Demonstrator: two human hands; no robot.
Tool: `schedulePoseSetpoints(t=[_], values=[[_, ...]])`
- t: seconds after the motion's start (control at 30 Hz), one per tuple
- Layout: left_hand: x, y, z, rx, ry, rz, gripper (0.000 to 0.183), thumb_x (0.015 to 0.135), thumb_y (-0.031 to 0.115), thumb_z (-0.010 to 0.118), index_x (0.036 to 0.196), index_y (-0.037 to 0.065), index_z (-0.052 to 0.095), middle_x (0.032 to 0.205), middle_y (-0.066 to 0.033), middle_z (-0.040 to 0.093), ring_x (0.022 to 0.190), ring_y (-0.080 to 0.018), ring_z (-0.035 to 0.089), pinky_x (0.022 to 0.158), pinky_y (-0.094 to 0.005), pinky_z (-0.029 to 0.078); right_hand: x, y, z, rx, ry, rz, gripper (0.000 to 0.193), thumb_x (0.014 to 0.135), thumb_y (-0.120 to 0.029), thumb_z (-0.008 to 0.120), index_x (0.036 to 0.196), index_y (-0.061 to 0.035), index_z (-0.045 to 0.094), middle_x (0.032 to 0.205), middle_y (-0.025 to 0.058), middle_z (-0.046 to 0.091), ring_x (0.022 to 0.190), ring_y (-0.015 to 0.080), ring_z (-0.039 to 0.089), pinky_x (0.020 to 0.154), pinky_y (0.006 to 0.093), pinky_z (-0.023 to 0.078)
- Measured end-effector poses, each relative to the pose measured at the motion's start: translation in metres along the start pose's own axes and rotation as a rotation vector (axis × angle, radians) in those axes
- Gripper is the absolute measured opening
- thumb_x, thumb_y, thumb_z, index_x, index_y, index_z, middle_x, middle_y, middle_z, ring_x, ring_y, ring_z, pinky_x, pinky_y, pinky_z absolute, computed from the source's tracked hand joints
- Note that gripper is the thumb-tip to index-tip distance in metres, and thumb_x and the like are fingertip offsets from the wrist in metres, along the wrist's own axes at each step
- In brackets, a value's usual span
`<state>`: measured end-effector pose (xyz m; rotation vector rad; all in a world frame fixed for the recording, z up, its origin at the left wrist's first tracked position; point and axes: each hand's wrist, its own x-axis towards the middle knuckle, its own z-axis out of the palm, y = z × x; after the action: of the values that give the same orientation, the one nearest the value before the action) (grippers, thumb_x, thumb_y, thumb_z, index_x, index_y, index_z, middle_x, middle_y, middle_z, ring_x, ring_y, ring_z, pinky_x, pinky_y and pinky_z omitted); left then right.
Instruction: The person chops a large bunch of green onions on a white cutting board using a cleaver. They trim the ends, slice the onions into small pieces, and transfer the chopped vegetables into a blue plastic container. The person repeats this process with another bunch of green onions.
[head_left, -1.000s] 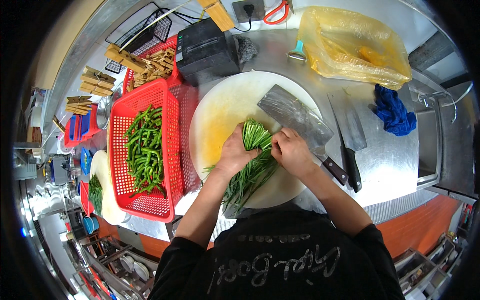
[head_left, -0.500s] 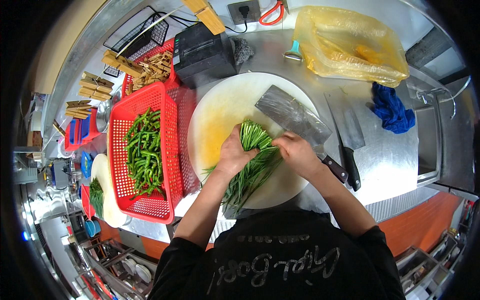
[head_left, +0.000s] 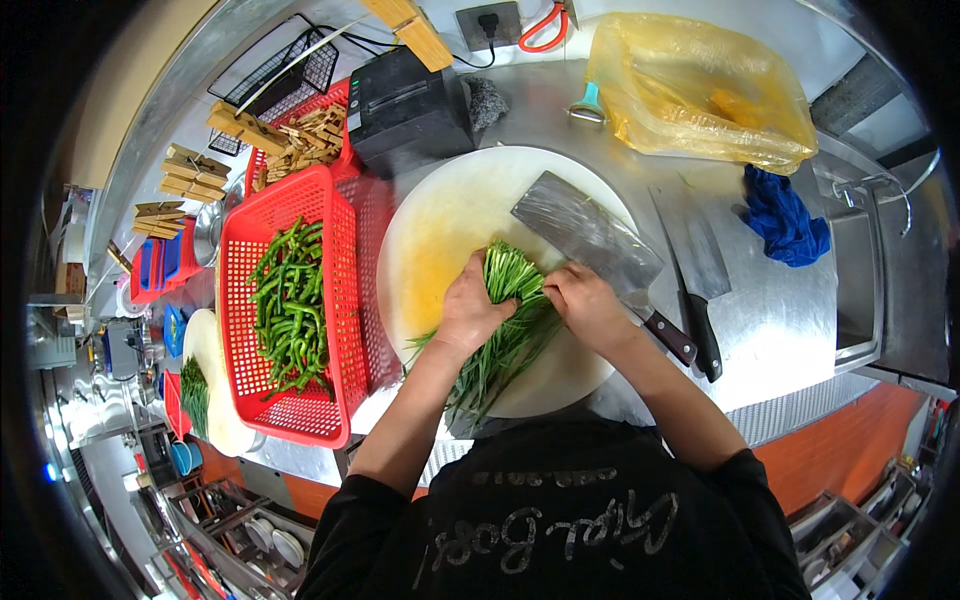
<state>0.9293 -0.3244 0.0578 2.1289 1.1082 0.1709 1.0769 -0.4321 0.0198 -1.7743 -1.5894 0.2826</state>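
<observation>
A bunch of garlic chives [head_left: 500,355] lies over the round white cutting board [head_left: 425,225], cut ends pointing away from me and leaves trailing toward my body. My left hand [head_left: 475,308] is wrapped round the bunch near its cut ends, thumb across the top. At the bunch's right edge my right hand [head_left: 588,305] has its fingers pinched together against the stalks; the exact bit between the fingertips is too small to make out. A broad cleaver [head_left: 588,232] rests flat on the board beyond my right hand, its handle past the board's edge.
Right of the board lies a second knife [head_left: 697,255], near a blue cloth [head_left: 787,217] and the sink [head_left: 858,280]. A yellow plastic bag [head_left: 700,95] and a peeler [head_left: 588,104] sit behind. At left stands a red basket [head_left: 347,330] of green peppers [head_left: 292,305], with a black printer [head_left: 408,110] beyond.
My right hand has shifted very slightly left against the chives. My left hand keeps its grip in nearly the same place.
</observation>
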Motion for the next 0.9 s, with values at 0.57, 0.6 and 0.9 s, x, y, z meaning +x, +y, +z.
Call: schedulePoseSetpoints(t=[0.57, 0.6, 0.9], values=[[0.002, -0.003, 0.002, 0.048, -0.018, -0.013, 0.077, 0.064, 0.019, 0.075, 0.126, 0.0, 0.034, 0.109, -0.0206, 0.057, 0.103, -0.0335, 0.056, 0.091, -0.0365, 0.043, -0.001, -0.004, 0.002, 0.055, 0.084, 0.093, 0.007, 0.071, -0.005, 0.059, 0.077, -0.005, 0.057, 0.076, 0.0122, 0.058, 0.071, 0.0282, 0.06, 0.063, 0.0374, 0.051], [0.002, 0.0, 0.002, 0.045, -0.029, -0.02, 0.078, 0.064, 0.019, 0.075, 0.127, -0.001, 0.034, 0.109, -0.0207, 0.057, 0.104, -0.0334, 0.056, 0.091, -0.0365, 0.043, 0.001, -0.001, 0.0, 0.088, 0.13, 0.089, 0.008, 0.073, -0.004, 0.059, 0.081, -0.0055, 0.059, 0.077, 0.0113, 0.059, 0.07, 0.0264, 0.06, 0.062, 0.0357, 0.05], [-0.002, 0.002, 0.003, 0.054, 0.0, -0.023, 0.074, 0.066, 0.019, 0.075, 0.126, -0.001, 0.035, 0.11, -0.0218, 0.055, 0.106, -0.0344, 0.053, 0.093, -0.0374, 0.041, 0.018, 0.052, -0.126, -0.605, 0.198, 0.076, 0.044, 0.076, -0.001, 0.059, 0.119, -0.0111, 0.052, 0.11, 0.0154, 0.059, 0.077, 0.0293, 0.061, 0.071, 0.0344, 0.05]])
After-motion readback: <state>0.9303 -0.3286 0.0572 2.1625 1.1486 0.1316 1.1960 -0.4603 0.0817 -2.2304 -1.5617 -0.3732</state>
